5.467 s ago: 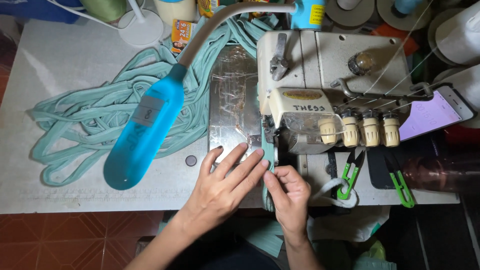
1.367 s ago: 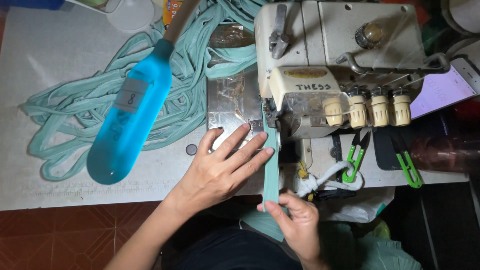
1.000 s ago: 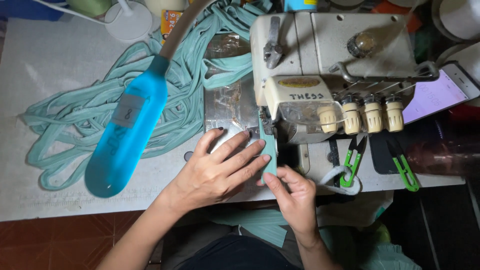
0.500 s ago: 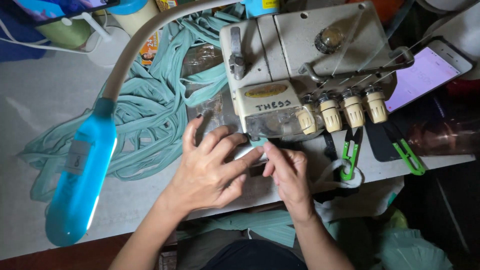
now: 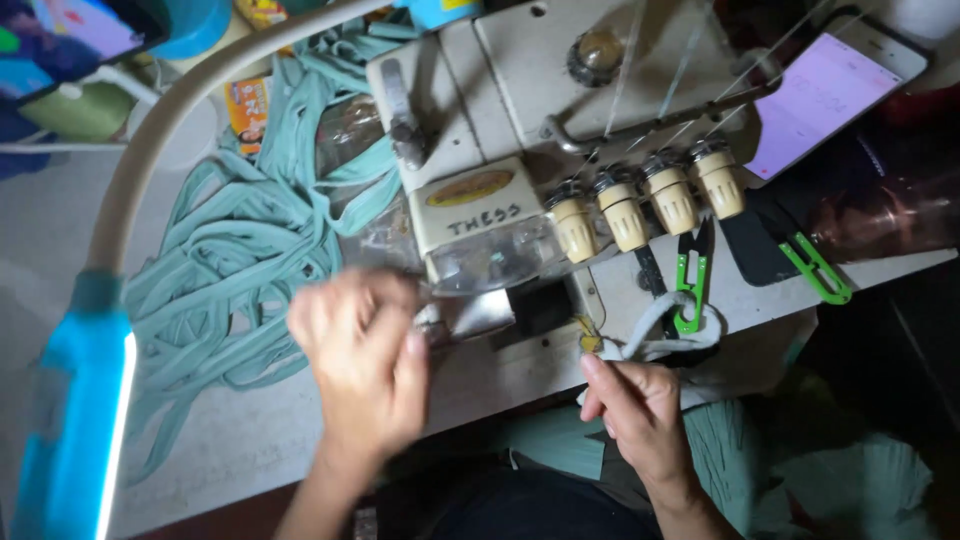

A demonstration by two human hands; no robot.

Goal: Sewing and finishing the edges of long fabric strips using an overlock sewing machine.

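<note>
Left hand, blurred, sits at the front of the cream overlock sewing machine; fingers curled by the metal presser plate, grip impossible to tell. Right hand at the white table's front edge, fingers pinched shut on the white cord scraps. Teal fabric strips piled left of the machine. Green thread snips near the cord.

Single head-worn view, looking steeply down from above the sewing machine, close in and slightly tilted. The desk spreads left of the machine; the person's lap lies below it at the bottom edge. No second view shares the scene.
</note>
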